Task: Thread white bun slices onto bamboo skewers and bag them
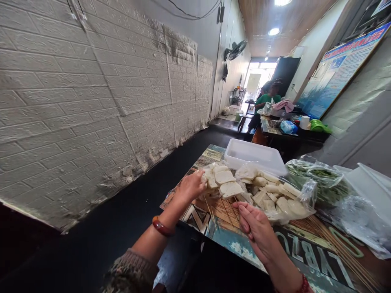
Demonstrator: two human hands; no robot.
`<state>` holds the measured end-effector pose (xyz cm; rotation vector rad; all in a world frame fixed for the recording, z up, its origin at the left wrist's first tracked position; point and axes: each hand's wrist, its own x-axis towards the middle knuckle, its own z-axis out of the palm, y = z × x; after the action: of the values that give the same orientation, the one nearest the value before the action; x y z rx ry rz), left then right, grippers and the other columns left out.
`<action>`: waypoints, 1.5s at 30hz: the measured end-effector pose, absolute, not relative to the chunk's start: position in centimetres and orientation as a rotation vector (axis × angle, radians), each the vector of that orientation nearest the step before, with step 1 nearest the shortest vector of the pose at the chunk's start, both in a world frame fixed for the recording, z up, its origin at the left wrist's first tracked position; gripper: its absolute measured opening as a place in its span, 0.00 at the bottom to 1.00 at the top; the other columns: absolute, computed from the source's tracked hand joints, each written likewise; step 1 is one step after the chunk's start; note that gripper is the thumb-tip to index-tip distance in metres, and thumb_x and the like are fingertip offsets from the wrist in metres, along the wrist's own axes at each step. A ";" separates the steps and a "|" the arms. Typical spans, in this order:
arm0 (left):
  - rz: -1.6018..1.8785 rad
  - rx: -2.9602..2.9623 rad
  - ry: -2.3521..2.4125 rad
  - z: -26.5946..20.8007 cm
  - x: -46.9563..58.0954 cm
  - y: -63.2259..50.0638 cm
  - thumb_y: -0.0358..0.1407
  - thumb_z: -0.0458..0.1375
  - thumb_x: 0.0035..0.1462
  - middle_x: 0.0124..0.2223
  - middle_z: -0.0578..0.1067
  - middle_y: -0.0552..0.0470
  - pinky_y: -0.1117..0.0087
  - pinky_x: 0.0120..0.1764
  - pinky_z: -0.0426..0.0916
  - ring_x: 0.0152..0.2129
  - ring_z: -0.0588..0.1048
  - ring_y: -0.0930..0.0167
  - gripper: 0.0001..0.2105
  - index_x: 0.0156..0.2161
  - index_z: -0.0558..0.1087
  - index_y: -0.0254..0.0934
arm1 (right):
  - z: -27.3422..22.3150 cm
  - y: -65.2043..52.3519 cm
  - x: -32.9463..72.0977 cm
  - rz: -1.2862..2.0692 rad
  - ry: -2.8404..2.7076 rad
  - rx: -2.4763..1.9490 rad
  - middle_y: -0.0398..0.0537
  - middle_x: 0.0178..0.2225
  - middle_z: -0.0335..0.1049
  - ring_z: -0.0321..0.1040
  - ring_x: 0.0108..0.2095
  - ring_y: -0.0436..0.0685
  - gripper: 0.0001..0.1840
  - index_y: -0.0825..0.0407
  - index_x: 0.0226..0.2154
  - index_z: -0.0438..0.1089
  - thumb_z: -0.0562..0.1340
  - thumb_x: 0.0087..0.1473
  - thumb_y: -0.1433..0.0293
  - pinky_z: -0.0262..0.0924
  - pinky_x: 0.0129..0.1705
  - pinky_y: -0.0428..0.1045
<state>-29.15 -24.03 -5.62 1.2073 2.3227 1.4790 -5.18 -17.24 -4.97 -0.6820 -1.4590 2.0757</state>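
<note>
My left hand (pixel 192 186) is at the left edge of a pile of skewered white slices (pixel 224 177), its fingers curled against them and partly hidden. They look like slices of a soft white food; I cannot tell which. With thumb and forefinger closed, my right hand (pixel 255 221) pinches a thin bamboo skewer (pixel 236 199) just below the front slice (pixel 231 190). More skewer sticks (pixel 210 211) stick out of the pile toward me. Just right of it, a clear plastic bag (pixel 310 191) lies open with many loose white pieces (pixel 269 195) in it.
A white plastic tub (pixel 256 152) stands behind the pile. To the right are a bag of green leaves (pixel 320 179), crumpled plastic (pixel 363 219) and a bundle of bare skewers (pixel 342 248) on the patterned table (pixel 244 246). A person in green (pixel 267 99) sits farther back by another table.
</note>
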 end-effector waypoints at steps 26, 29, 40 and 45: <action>0.822 1.440 2.789 -4.2 -31.4 -23.7 0.40 0.58 0.55 0.43 0.72 0.45 0.66 0.42 0.66 0.39 0.73 0.64 0.18 0.49 0.72 0.36 | -6.7 -15.4 -10.0 2.164 -1.562 -0.693 0.31 0.12 0.55 0.40 0.12 0.41 0.31 0.58 0.33 0.73 0.69 0.41 0.47 0.31 0.15 0.42; 0.658 1.482 2.819 -3.6 -31.9 -21.9 0.34 0.58 0.54 0.44 0.72 0.44 0.65 0.44 0.65 0.43 0.73 0.62 0.14 0.47 0.73 0.37 | -6.8 -15.1 -10.1 2.151 -1.564 -0.691 0.31 0.12 0.54 0.40 0.12 0.41 0.29 0.58 0.33 0.73 0.69 0.42 0.48 0.31 0.16 0.42; 0.542 1.530 2.852 -3.8 -34.5 -18.3 0.30 0.52 0.58 0.38 0.76 0.43 0.66 0.40 0.65 0.39 0.75 0.62 0.10 0.34 0.76 0.37 | -7.3 -14.0 -10.4 2.210 -1.545 -0.675 0.32 0.13 0.54 0.41 0.13 0.42 0.23 0.55 0.31 0.74 0.69 0.45 0.51 0.31 0.16 0.43; 0.694 1.501 2.848 -3.6 -35.5 -17.4 0.30 0.50 0.59 0.36 0.76 0.46 0.71 0.34 0.63 0.33 0.74 0.67 0.11 0.34 0.75 0.37 | -7.0 -14.3 -11.0 2.227 -1.495 -0.663 0.32 0.14 0.54 0.41 0.14 0.42 0.25 0.56 0.32 0.74 0.70 0.42 0.51 0.32 0.17 0.43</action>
<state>-35.49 -17.39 -3.62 1.5013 2.8477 0.6942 -10.95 -14.28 -7.04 -0.6632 -1.4949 2.2273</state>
